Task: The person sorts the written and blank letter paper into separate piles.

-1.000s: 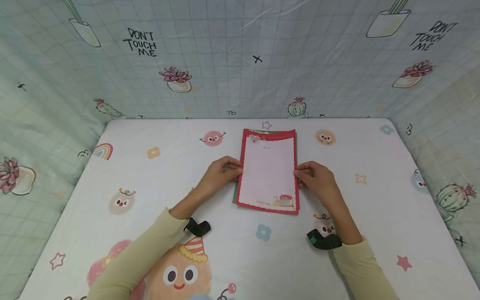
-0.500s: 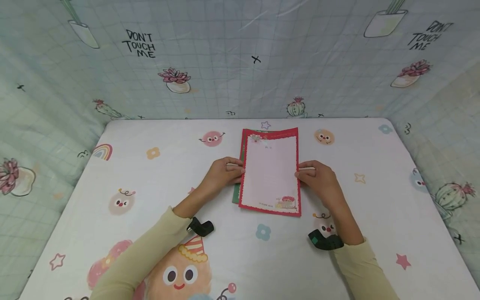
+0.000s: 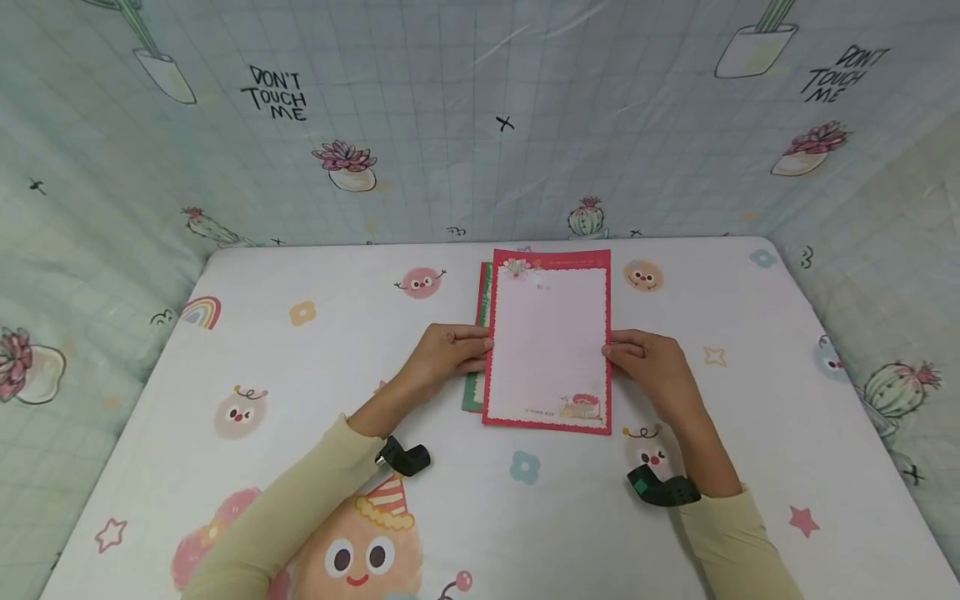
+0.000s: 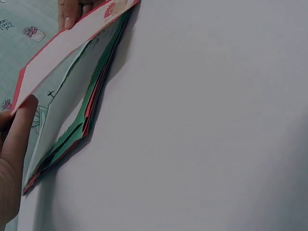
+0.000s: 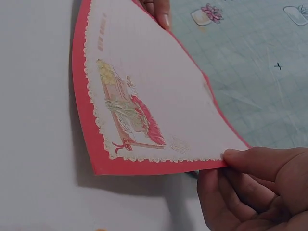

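Note:
A red-bordered sheet of paper (image 3: 549, 342) with a pale pink middle is held up by both hands over a stack of papers. Pinching its left edge is my left hand (image 3: 450, 357); my right hand (image 3: 651, 362) pinches the right edge between thumb and fingers. In the right wrist view the sheet (image 5: 154, 86) bows, with a printed picture near its lower corner. Under it, the paper stack (image 4: 91, 108) shows green and red edges in the left wrist view, and a gap separates the two. From the head, only the stack's left strip (image 3: 472, 392) shows; the rest is hidden.
The table (image 3: 555, 533) has a white cloth printed with cartoon faces, stars and flowers. Behind it hangs a pale grid-patterned curtain (image 3: 435, 108) with cactus drawings. Dark wrist cameras (image 3: 405, 457) sit at both wrists, close over the cloth.
The red-bordered sheet has shifted right and risen off the stack, with both hands holding it. More of the green and red papers shows at its left. The head view has shifted slightly.

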Tool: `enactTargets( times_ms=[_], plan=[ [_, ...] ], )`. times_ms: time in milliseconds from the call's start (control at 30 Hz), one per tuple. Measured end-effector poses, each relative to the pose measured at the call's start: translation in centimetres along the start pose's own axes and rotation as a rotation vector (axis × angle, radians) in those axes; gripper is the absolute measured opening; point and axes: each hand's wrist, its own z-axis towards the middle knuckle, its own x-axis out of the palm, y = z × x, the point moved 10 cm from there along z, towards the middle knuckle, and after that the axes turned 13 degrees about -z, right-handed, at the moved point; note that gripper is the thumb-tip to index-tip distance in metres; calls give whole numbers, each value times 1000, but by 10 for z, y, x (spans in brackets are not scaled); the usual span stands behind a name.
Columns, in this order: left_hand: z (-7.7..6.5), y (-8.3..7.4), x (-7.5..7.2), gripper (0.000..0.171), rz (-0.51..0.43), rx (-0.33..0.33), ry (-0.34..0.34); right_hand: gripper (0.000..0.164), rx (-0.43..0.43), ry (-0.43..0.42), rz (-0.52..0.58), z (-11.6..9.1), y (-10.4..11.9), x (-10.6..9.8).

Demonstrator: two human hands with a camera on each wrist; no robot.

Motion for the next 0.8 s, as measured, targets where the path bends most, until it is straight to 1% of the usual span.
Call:
enactTargets(
  times_ms=[167,233,400,533,800],
  plan=[
    [-2,1,-2,27,-50,27,-33,48,15,-11,75,-1,-3,-1],
    [-2,2,-3,26,-51,33,-47,47,22,-22,95,-1,-4,-2],
    [-3,3,0,25,-43,32,-67,49,21,-37,102,-1,-3,-6],
    [-2,0,5,24,-39,37,-73,50,26,-44,88,-2,-5,-10],
    [6,-5,18,21,9,101,-60,51,27,-92,83,0,-11,-21]
  ],
)
